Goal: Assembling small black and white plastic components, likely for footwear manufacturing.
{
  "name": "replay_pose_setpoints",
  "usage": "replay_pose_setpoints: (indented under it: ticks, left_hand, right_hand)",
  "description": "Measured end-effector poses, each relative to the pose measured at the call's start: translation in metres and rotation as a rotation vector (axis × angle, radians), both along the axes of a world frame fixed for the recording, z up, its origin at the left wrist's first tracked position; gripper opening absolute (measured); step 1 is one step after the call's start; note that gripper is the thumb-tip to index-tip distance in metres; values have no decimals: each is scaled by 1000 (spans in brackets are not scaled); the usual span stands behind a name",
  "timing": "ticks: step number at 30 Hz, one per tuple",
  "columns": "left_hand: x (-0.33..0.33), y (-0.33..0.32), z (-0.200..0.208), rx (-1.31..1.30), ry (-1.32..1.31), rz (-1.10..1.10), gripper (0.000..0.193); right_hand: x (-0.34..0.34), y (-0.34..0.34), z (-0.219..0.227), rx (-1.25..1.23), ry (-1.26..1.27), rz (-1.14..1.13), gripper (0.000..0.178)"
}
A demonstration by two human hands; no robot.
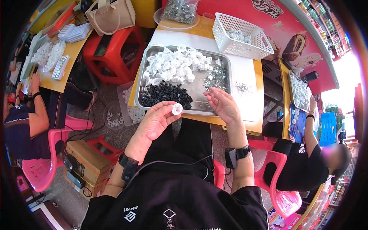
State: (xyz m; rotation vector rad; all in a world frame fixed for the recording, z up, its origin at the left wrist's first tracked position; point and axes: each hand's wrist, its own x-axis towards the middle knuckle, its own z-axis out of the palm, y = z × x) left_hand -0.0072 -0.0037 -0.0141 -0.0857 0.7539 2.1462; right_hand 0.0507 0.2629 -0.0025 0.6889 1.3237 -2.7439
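My left hand [156,119] pinches a small round white plastic cap [177,109] between thumb and fingers, at the near edge of a metal tray [200,89]. A darker mark shows in the cap's middle. My right hand [224,105] is over the tray's near right part, fingers curled and tips together; whatever is between them is too small to make out. Inside the tray lie a heap of clear-white plastic cups [172,63], a pile of small black parts [165,96] and a scatter of small shiny metal pieces [215,78] beside my right fingertips.
A white perforated basket [239,46] with plastic parts stands at the back right. Loose metal pieces [242,88] lie right of the tray. Behind it is a bag of metal pieces [180,11]. A red stool [111,53] stands left. Other people work at tables on both sides.
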Motion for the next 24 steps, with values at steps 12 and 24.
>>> replay_pose_setpoints:
  ticks: [12, 24]
  left_hand:
    - [6, 5, 3, 77, -31, 35, 21]
    - [6, 5, 3, 58, -48, 95, 20]
  right_hand:
    - [3, -39, 17, 261, -2, 52, 24]
    - [6, -65, 14, 142, 19, 74, 18]
